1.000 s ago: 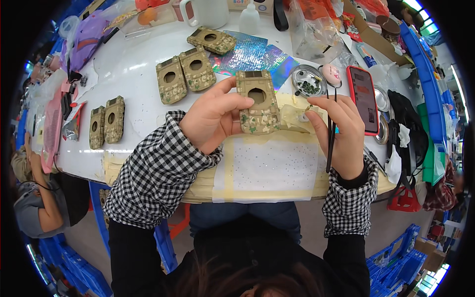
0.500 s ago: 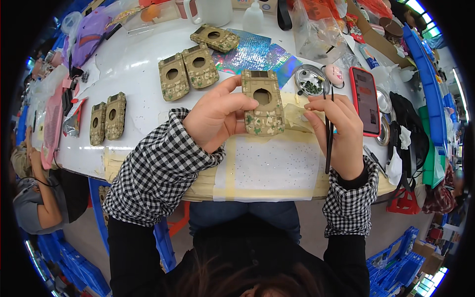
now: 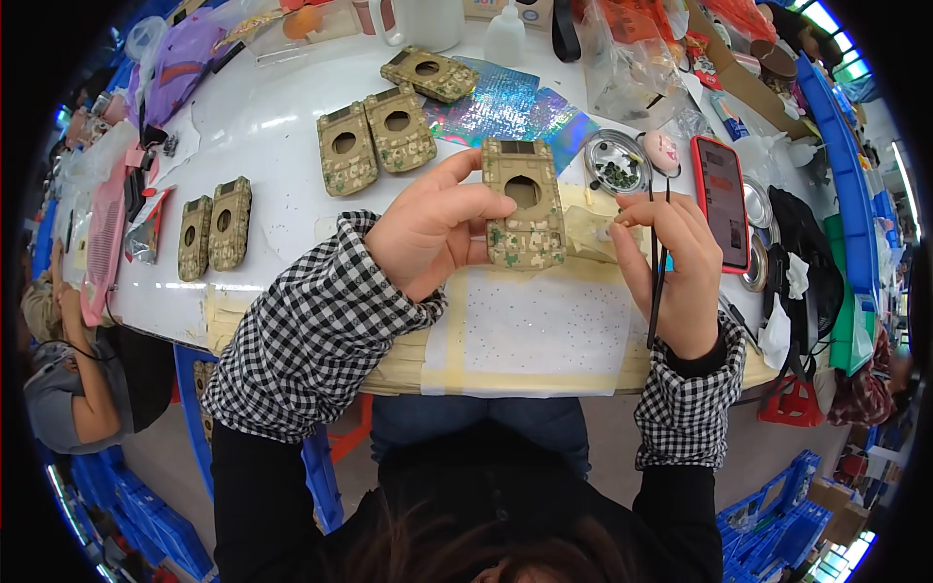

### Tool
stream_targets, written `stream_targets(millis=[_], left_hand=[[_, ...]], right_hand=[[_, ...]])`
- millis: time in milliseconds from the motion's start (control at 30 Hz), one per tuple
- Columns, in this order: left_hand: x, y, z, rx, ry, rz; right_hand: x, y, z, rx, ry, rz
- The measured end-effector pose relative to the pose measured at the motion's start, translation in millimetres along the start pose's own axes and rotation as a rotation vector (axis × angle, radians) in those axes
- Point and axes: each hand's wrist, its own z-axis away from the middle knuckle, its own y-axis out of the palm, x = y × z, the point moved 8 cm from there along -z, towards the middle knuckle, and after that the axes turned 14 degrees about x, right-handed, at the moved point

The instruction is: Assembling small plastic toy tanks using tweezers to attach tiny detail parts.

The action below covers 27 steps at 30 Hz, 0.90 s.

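Over the table (image 3: pixel 277 199), the left hand (image 3: pixel 423 228) pinches a camouflage hull (image 3: pixel 524 239) centrally; the right hand (image 3: pixel 685 257) grips black tweezers (image 3: pixel 657 303), fingertip contents unclear. Left, similar hulls (image 3: pixel 342 173) lie, finished or waiting unclear; the far-right dish (image 3: pixel 590 160) holds green pieces (image 3: pixel 617 178), seemingly unused.

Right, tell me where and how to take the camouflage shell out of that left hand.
Grip the camouflage shell by its long right edge, coming from the right, thumb on top and fingers beneath. That edge stands uncovered, while the left hand holds the opposite one, its thumb beside the round opening. The long, fairly straight side should suit a pinch.
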Motion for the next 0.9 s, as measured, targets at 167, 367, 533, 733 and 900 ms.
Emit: stream_targets(millis=[167, 367, 533, 733, 900], left_hand=[[0, -1, 0, 0.004, 0.000, 0.008], [1, -2, 0, 0.009, 0.006, 0.007], [-2, 1, 0, 0.010, 0.009, 0.048], [-1, 0, 0, -0.007, 0.005, 0.027], [-1, 0, 0, 0.009, 0.000, 0.037]], right_hand=[[1, -2, 1, -0.023, -0.027, 0.022], [0, -2, 3, -0.029, -0.010, 0.005], [-1, -3, 3, -0.032, -0.008, 0.002], [-1, -5, 4, -0.041, -0.010, 0.013], [4, -18, 7, -0.117, -0.005, 0.010]])
